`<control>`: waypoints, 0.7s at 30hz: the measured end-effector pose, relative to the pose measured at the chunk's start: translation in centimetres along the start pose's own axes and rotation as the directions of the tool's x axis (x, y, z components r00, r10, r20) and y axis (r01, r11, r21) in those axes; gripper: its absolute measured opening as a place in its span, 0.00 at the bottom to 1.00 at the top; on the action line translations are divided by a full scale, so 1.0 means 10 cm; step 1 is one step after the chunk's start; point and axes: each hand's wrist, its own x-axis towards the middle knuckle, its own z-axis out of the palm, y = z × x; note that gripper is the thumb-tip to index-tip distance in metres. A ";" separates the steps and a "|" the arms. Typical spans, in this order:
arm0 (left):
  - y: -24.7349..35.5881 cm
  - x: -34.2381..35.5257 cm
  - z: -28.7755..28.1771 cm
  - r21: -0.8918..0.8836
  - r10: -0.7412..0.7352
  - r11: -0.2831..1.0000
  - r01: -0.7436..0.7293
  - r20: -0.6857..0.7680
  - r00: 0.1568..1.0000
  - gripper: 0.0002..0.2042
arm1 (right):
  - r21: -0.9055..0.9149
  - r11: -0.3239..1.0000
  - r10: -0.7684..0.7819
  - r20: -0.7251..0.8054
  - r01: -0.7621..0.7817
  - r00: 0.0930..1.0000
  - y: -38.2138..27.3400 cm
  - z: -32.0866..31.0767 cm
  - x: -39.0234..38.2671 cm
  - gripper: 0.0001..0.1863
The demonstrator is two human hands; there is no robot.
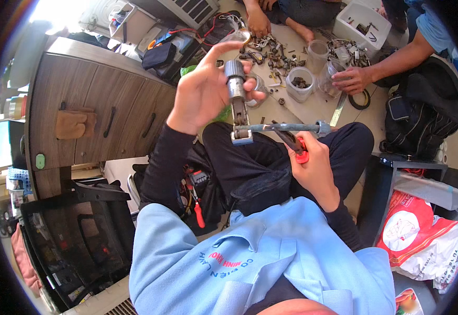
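My left hand [205,86] is loosely round the knurled knob of a metal tube cutter [237,86]; some fingers curl behind it and one stretches out above. The cutter's lower end sits on one end of a thin, stained, grey-green metal tube [297,127], which runs level to the right and ends in a wider fitting. My right hand [313,168] is closed on the red handles of a pair of pliers [290,140]. The plier jaws meet the tube near its middle. Both tools are held above my crossed legs.
Small metal parts [279,60] lie scattered on the floor ahead, beside clear plastic tubs [298,93] and a white bin [363,26]. Co-workers' hands [352,80] are among them. A wooden cabinet [98,105] stands left, a black backpack [423,113] right. Red-handled tool [197,207] lies by my left leg.
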 end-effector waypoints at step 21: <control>-0.96 -0.42 0.39 0.241 0.647 -0.105 -0.965 0.753 0.118 0.17 | 0.381 0.894 0.173 0.195 -0.237 0.965 0.20 0.31 0.00 0.15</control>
